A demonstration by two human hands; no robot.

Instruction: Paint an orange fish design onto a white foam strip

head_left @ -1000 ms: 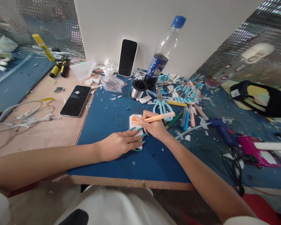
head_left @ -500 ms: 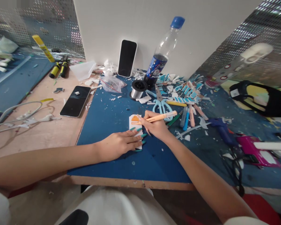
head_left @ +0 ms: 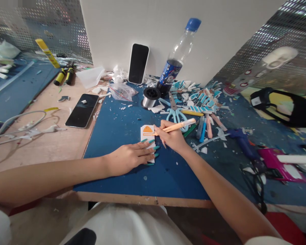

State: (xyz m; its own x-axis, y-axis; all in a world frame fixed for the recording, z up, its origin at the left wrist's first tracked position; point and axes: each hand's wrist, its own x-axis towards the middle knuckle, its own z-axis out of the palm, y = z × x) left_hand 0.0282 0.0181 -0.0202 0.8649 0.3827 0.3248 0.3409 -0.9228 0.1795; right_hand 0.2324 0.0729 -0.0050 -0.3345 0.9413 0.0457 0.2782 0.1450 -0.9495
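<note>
A small white card (head_left: 151, 128) lies on the blue tabletop, bearing an orange half-round shape and an orange outlined bar below it. My left hand (head_left: 131, 156) rests flat across the card's lower part, its fingers stretched out and hiding much of it. In my right hand (head_left: 173, 139) is a light orange marker (head_left: 177, 126), pinched like a pen. Its tip is at the right end of the outlined bar. Just behind my right hand lie light blue scissors (head_left: 177, 115), their handles toward me.
Behind the card stand a wire spool (head_left: 150, 97), a cola bottle (head_left: 170, 73) and an upright phone (head_left: 138, 64). Another phone (head_left: 82, 110) lies at left. Foam scraps (head_left: 201, 98) and several markers (head_left: 202, 130) lie at right, near a glue gun (head_left: 244, 143).
My right hand and the marker have shifted slightly right, along the orange bar to its right end. My left hand and the card have stayed in place.
</note>
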